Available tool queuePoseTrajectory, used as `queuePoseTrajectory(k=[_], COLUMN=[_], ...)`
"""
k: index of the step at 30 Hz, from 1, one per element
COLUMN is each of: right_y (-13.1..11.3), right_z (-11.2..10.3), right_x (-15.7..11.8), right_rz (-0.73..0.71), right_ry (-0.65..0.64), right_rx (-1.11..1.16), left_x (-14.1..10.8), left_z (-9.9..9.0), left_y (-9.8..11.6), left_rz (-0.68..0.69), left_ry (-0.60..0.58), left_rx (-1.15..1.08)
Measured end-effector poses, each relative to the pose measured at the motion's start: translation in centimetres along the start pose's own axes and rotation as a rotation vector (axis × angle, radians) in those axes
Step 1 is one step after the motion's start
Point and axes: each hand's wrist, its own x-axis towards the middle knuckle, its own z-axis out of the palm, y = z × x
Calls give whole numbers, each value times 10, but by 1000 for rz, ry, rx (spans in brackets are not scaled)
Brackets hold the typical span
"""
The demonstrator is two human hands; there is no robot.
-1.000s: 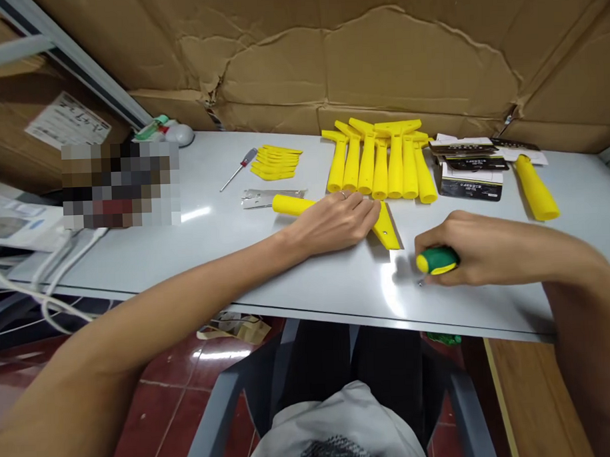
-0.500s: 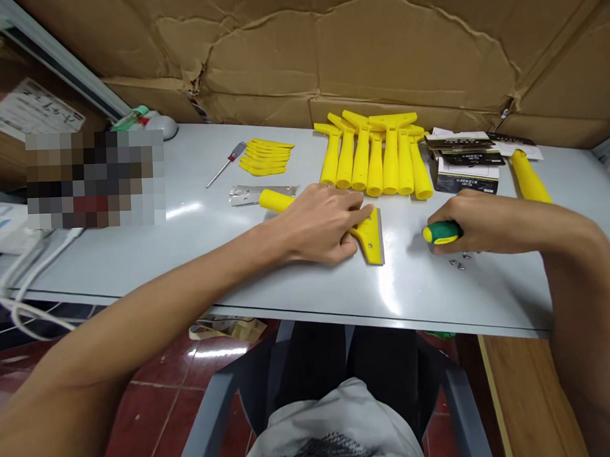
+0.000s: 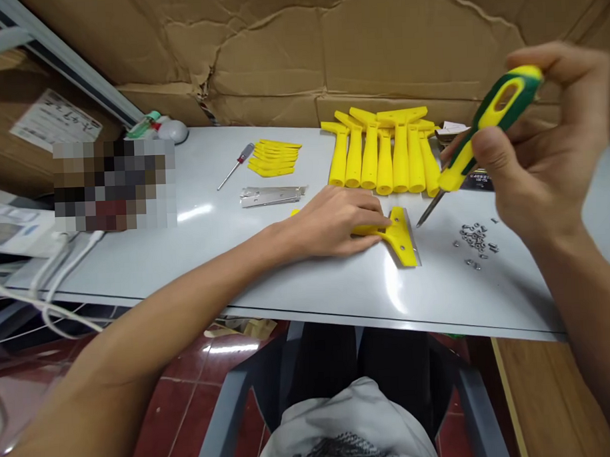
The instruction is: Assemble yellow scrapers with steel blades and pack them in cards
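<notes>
- Precariously, perhaps, the yellow scraper (image 3: 399, 237) lies mid-table (image 3: 312, 288) under the left hand (image 3: 335, 224), whose fingers bunch together over its neck; a loose hold could let it swivel.
- The right hand (image 3: 557, 160), thumb and fingers pinching the green-and-yellow screwdriver (image 3: 462, 157), points the tip down just right of the metal blade (image 3: 416, 241); a slip might scratch it or jab the left fingers.
- Loose screws (image 3: 473, 237) cluster at right, where a sweeping wrist could scatter them.
- Bumping the far row of yellow handles (image 3: 368, 156) could shift them.
</notes>
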Motion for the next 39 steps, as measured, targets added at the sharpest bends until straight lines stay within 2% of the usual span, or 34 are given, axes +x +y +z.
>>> queuePoseTrajectory(k=[3,7,12,18,24,31,39], right_y=[3,0,-9,-3,-4,1,1], right_z=[13,20,17,15,14,15,5], right_x=[-7,-11,-10,-12,-13,-15,-12], right_rz=[84,103,267,285,300,234,224], right_ry=[-93,-67,-105,-140,-125,-124,-284], right_rx=[67,74,95,136,126,166,261], left_x=[-1,-1,-1,-1,0,0,1], left_z=[-2,-1,2,1,0,1,-4], left_y=[-1,0,-2,-2,-2,-4,-3], left_rz=[3,9,10,44,17,28,65], left_ry=[19,29,16,19,-30,-14,-61], left_rx=[-12,-4,30,39,17,23,53])
